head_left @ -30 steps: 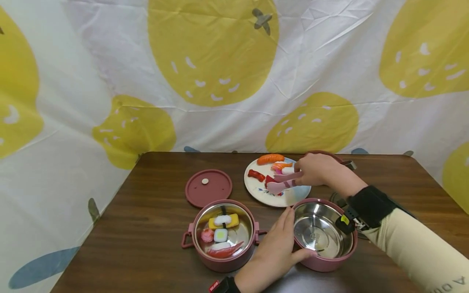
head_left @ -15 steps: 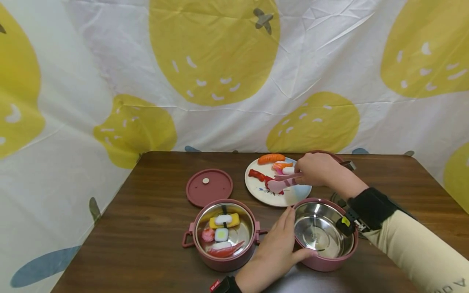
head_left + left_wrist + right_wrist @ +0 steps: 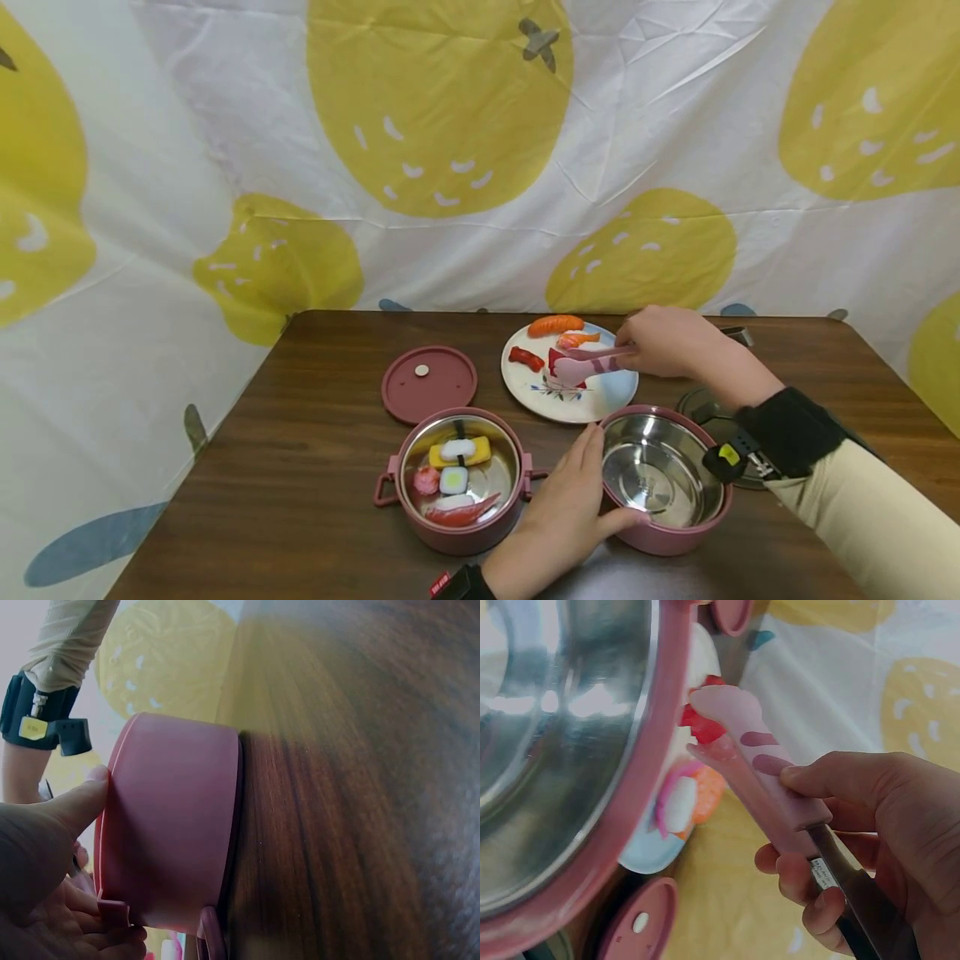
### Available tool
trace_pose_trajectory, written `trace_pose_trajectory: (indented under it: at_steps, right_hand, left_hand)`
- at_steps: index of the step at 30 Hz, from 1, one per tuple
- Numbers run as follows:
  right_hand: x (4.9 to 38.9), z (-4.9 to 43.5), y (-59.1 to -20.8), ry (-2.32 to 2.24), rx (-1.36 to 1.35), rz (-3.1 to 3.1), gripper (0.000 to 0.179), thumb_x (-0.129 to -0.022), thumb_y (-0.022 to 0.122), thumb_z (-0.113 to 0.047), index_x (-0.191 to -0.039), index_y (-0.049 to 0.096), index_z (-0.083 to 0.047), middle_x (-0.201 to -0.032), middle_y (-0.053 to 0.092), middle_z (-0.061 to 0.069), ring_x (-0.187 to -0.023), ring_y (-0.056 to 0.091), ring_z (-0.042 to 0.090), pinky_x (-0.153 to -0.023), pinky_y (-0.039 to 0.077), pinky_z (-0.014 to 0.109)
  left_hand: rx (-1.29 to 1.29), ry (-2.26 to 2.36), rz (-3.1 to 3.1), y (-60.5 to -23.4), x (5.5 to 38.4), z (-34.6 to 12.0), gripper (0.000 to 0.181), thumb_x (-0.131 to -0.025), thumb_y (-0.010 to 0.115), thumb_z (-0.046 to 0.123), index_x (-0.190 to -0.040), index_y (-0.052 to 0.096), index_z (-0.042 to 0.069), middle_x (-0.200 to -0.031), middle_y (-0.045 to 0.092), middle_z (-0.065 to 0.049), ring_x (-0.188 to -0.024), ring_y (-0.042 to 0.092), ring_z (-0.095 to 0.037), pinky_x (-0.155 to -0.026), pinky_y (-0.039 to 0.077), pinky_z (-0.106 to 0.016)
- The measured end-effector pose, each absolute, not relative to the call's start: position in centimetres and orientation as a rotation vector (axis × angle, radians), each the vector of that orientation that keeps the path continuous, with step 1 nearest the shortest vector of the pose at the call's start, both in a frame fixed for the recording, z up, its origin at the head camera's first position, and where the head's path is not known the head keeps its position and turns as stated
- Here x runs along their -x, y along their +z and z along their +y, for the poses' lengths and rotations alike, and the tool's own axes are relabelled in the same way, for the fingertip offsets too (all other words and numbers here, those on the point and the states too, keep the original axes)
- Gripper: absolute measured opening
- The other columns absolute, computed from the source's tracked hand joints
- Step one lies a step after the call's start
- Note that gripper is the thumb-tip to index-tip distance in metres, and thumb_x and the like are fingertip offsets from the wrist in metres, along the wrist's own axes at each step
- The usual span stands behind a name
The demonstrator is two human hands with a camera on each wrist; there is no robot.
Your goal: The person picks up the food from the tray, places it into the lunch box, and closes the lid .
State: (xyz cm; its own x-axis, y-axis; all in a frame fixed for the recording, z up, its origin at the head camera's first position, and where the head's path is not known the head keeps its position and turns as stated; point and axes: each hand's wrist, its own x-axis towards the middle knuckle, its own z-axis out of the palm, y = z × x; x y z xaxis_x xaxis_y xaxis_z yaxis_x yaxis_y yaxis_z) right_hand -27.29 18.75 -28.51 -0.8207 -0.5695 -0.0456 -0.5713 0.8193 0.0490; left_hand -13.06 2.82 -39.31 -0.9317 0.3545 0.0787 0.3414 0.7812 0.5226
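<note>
My right hand (image 3: 666,343) grips pink tongs (image 3: 761,769) with a dark handle over the plate (image 3: 536,402). A red toy food piece (image 3: 705,729) lies between the tong tips. Also on the plate are a red strip (image 3: 526,358), an orange sushi piece (image 3: 555,326) and an orange-topped sushi piece (image 3: 577,340). My left hand (image 3: 558,512) holds the right pink pot (image 3: 663,542), thumb on its near rim and fingers along its left side. The steel inside of that pot shows no food.
Left of my left hand stands another pink pot (image 3: 457,542) with several toy sushi pieces inside. A dark red lid (image 3: 427,400) lies behind it. A round clear lid (image 3: 693,400) is partly hidden behind the right pot. A patterned cloth (image 3: 465,267) hangs behind the table.
My right hand and the tongs have shifted slightly right, with the red piece moving along between the tips. My left hand stays on the right pot.
</note>
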Motion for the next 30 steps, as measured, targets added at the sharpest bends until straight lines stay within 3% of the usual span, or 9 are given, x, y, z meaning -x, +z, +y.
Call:
trace_pose_trajectory:
  at_steps: [5,13,23,30]
  right_hand:
    - [26.3,19.6,-26.9,0.002,0.935,2.982,0.015,-0.085,0.068,-0.031,-0.088,0.071,-0.016,-0.082,0.066,-0.002,-0.073,0.06,0.016,-0.068,0.049,0.039]
    - [24.5,21.3,-25.4,-0.044,0.94,3.004,0.008,-0.085,0.067,-0.027,-0.079,0.07,-0.021,-0.065,0.055,-0.008,-0.06,0.045,0.011,-0.055,0.036,0.029]
    - [21.5,23.7,-24.4,-0.097,0.807,2.944,0.011,-0.087,0.066,-0.028,-0.092,0.071,-0.02,-0.064,0.049,-0.008,-0.061,0.042,0.01,-0.055,0.033,0.027]
    - [20.0,25.2,-24.5,-0.06,0.78,2.891,0.02,-0.085,0.067,-0.037,-0.097,0.072,-0.021,-0.077,0.061,-0.012,-0.064,0.048,0.006,-0.057,0.04,0.027]
  left_hand:
    - [-0.582,0.862,2.947,-39.4,13.1,2.8,0.095,-0.079,0.065,0.057,-0.148,0.023,0.008,-0.153,0.028,-0.008,-0.137,0.034,-0.021,-0.105,0.039,-0.037]
    - [-0.589,0.875,2.957,-39.4,13.0,2.8,0.094,-0.078,0.066,0.056,-0.148,0.024,0.008,-0.152,0.029,-0.008,-0.137,0.034,-0.02,-0.106,0.039,-0.037]
    - [-0.603,0.885,2.97,-39.6,13.0,2.8,0.094,-0.078,0.067,0.055,-0.148,0.024,0.008,-0.152,0.03,-0.009,-0.136,0.035,-0.022,-0.105,0.039,-0.038]
    - [-0.605,0.893,2.977,-39.6,13.1,2.8,0.095,-0.077,0.068,0.055,-0.148,0.025,0.009,-0.151,0.031,-0.009,-0.135,0.037,-0.023,-0.105,0.04,-0.038]
